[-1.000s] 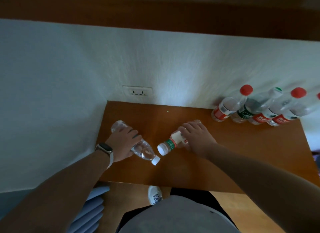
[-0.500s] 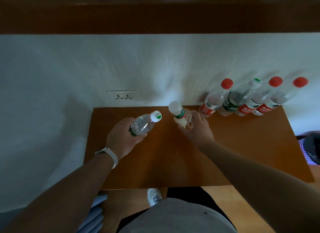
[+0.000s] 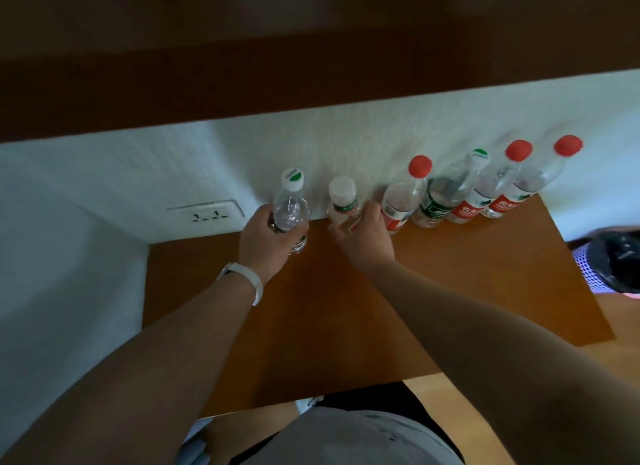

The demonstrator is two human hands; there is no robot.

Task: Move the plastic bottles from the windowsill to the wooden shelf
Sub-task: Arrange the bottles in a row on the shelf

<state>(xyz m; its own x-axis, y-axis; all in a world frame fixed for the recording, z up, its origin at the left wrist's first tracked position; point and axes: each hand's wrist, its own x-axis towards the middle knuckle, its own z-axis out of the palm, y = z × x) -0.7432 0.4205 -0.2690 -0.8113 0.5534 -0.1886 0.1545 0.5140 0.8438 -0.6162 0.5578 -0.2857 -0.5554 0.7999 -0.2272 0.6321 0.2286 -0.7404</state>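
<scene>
Simultaneously, left hand (image 3: 266, 243) grip closed round the green-capped bottle (image 3: 291, 209), right hand (image 3: 364, 240) grip closed round the white-capped bottle (image 3: 343, 198).

The shelf (image 3: 311, 326) is smooth brown wood with a low sheen. At its far edge the tall bottle (image 3: 291, 206) is clear glossy plastic, the short bottle (image 3: 343, 207) beside it cloudier plastic; the caps (image 3: 419, 165) look smooth and matt. Behind the shelf, the wall (image 3: 346, 135) is white, matt and rough-grained.

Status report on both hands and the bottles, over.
Left hand grips clear bottle, upright. Right hand holds small bottle beside row of bottles. Nothing in the way.
</scene>
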